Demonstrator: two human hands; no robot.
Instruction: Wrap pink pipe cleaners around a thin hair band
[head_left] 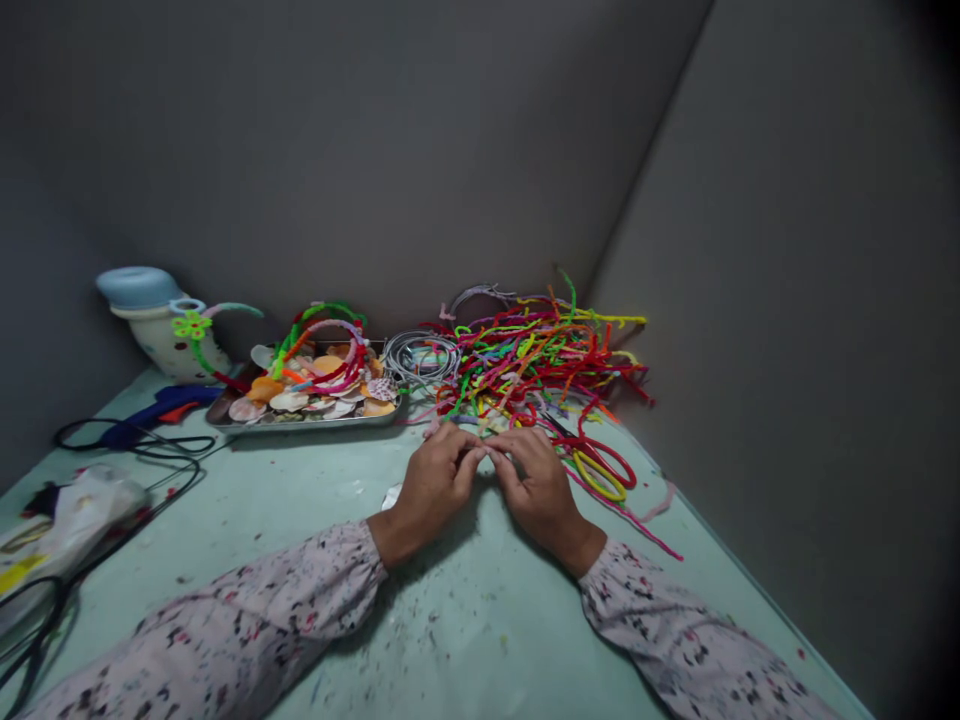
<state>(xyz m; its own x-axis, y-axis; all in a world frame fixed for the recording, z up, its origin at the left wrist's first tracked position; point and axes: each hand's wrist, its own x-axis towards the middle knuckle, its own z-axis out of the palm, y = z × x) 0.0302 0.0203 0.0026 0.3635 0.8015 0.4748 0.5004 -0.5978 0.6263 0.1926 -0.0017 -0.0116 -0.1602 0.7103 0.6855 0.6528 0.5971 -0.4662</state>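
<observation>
Dim light dulls the plain grey walls [360, 150]; soft shadow lies under the bare left hand [436, 472] on the pale green tabletop [480, 640]. The blue-lidded white container [169, 335], far left, looks stretched; right corners are black.

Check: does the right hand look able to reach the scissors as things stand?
Probably yes: the scissors lie just beside the right hand, handles exposed. Pipe cleaners crowd the blades, though, and that hand is pinching close by the left hand, so it would likely have to break off first.
</observation>
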